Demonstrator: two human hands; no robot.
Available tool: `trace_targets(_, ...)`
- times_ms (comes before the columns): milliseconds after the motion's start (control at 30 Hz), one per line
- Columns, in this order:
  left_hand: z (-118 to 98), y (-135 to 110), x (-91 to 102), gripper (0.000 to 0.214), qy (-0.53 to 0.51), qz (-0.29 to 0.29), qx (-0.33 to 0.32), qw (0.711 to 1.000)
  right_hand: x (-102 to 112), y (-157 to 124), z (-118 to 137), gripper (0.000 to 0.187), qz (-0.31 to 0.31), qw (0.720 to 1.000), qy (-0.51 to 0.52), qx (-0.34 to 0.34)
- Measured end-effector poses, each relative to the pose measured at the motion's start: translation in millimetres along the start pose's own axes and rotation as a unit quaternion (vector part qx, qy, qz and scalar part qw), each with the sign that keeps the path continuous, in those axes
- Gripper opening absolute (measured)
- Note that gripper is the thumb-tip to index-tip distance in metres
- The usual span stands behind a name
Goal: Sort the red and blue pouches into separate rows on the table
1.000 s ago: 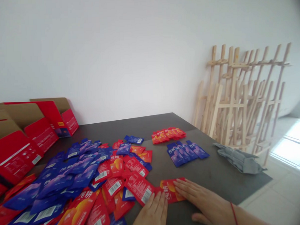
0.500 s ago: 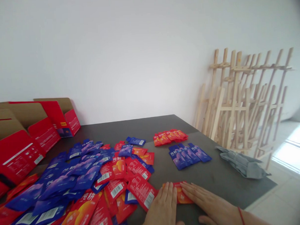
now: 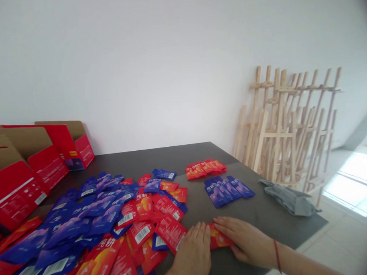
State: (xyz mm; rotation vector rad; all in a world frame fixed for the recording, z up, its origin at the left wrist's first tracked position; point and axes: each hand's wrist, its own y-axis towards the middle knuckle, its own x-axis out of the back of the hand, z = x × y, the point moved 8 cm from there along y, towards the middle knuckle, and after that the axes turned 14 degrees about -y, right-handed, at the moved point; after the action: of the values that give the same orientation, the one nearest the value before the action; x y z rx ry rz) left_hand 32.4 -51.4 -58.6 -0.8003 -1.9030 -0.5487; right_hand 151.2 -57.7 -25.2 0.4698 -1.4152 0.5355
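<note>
My left hand lies flat, fingers together and stretched, on the dark table, its fingertips on the left edge of a small stack of red sachets. My right hand rests flat on the right side of the same stack, fingers extended, a red string round the wrist. Most of that stack is hidden under the two hands. A big loose heap of red and blue sachets spreads to the left, touching my left hand's side.
Farther back lie a fanned row of red sachets and a fanned row of blue sachets. Red cardboard boxes stand at the left. A grey cloth lies at the table's right edge. Wooden easels lean on the wall.
My left hand slid forward and right onto the red stack, and both hands closed in on it from either side. The view shifted slightly.
</note>
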Motion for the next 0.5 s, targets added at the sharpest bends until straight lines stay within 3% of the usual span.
trace_targets(100, 3.4, 6.4, 7.8, 0.056, -0.025, 0.006, 0.01, 1.0, 5.4, 5.5, 0.1, 0.054, -0.034, 0.999, 0.037, -0.003)
trace_targets(200, 12.2, 11.1, 19.4, 0.056, -0.122, -0.002, 0.04, 0.992, 13.0, 6.5, -18.1, 0.031, -0.067, 0.987, 0.128, -0.076)
trace_targets(333, 29.8, 14.6, 24.5, 0.07, -0.312, -0.06, 0.074, 0.945, 21.4, 6.4, -62.0, 0.038, -0.063, 0.958, 0.226, -0.163)
trace_targets(400, 37.0, 16.9, 16.1, 0.081, -0.382, -0.074, 0.08, 0.918, 40.2, 10.3, -90.0, 0.043, -0.09, 0.956, 0.197, -0.197)
trace_targets(500, 41.4, 19.5, 0.2, 0.084, -0.4, -0.073, 0.085, 0.91, 85.8, 31.7, -118.7, 0.045, -0.183, 0.96, 0.018, -0.212)
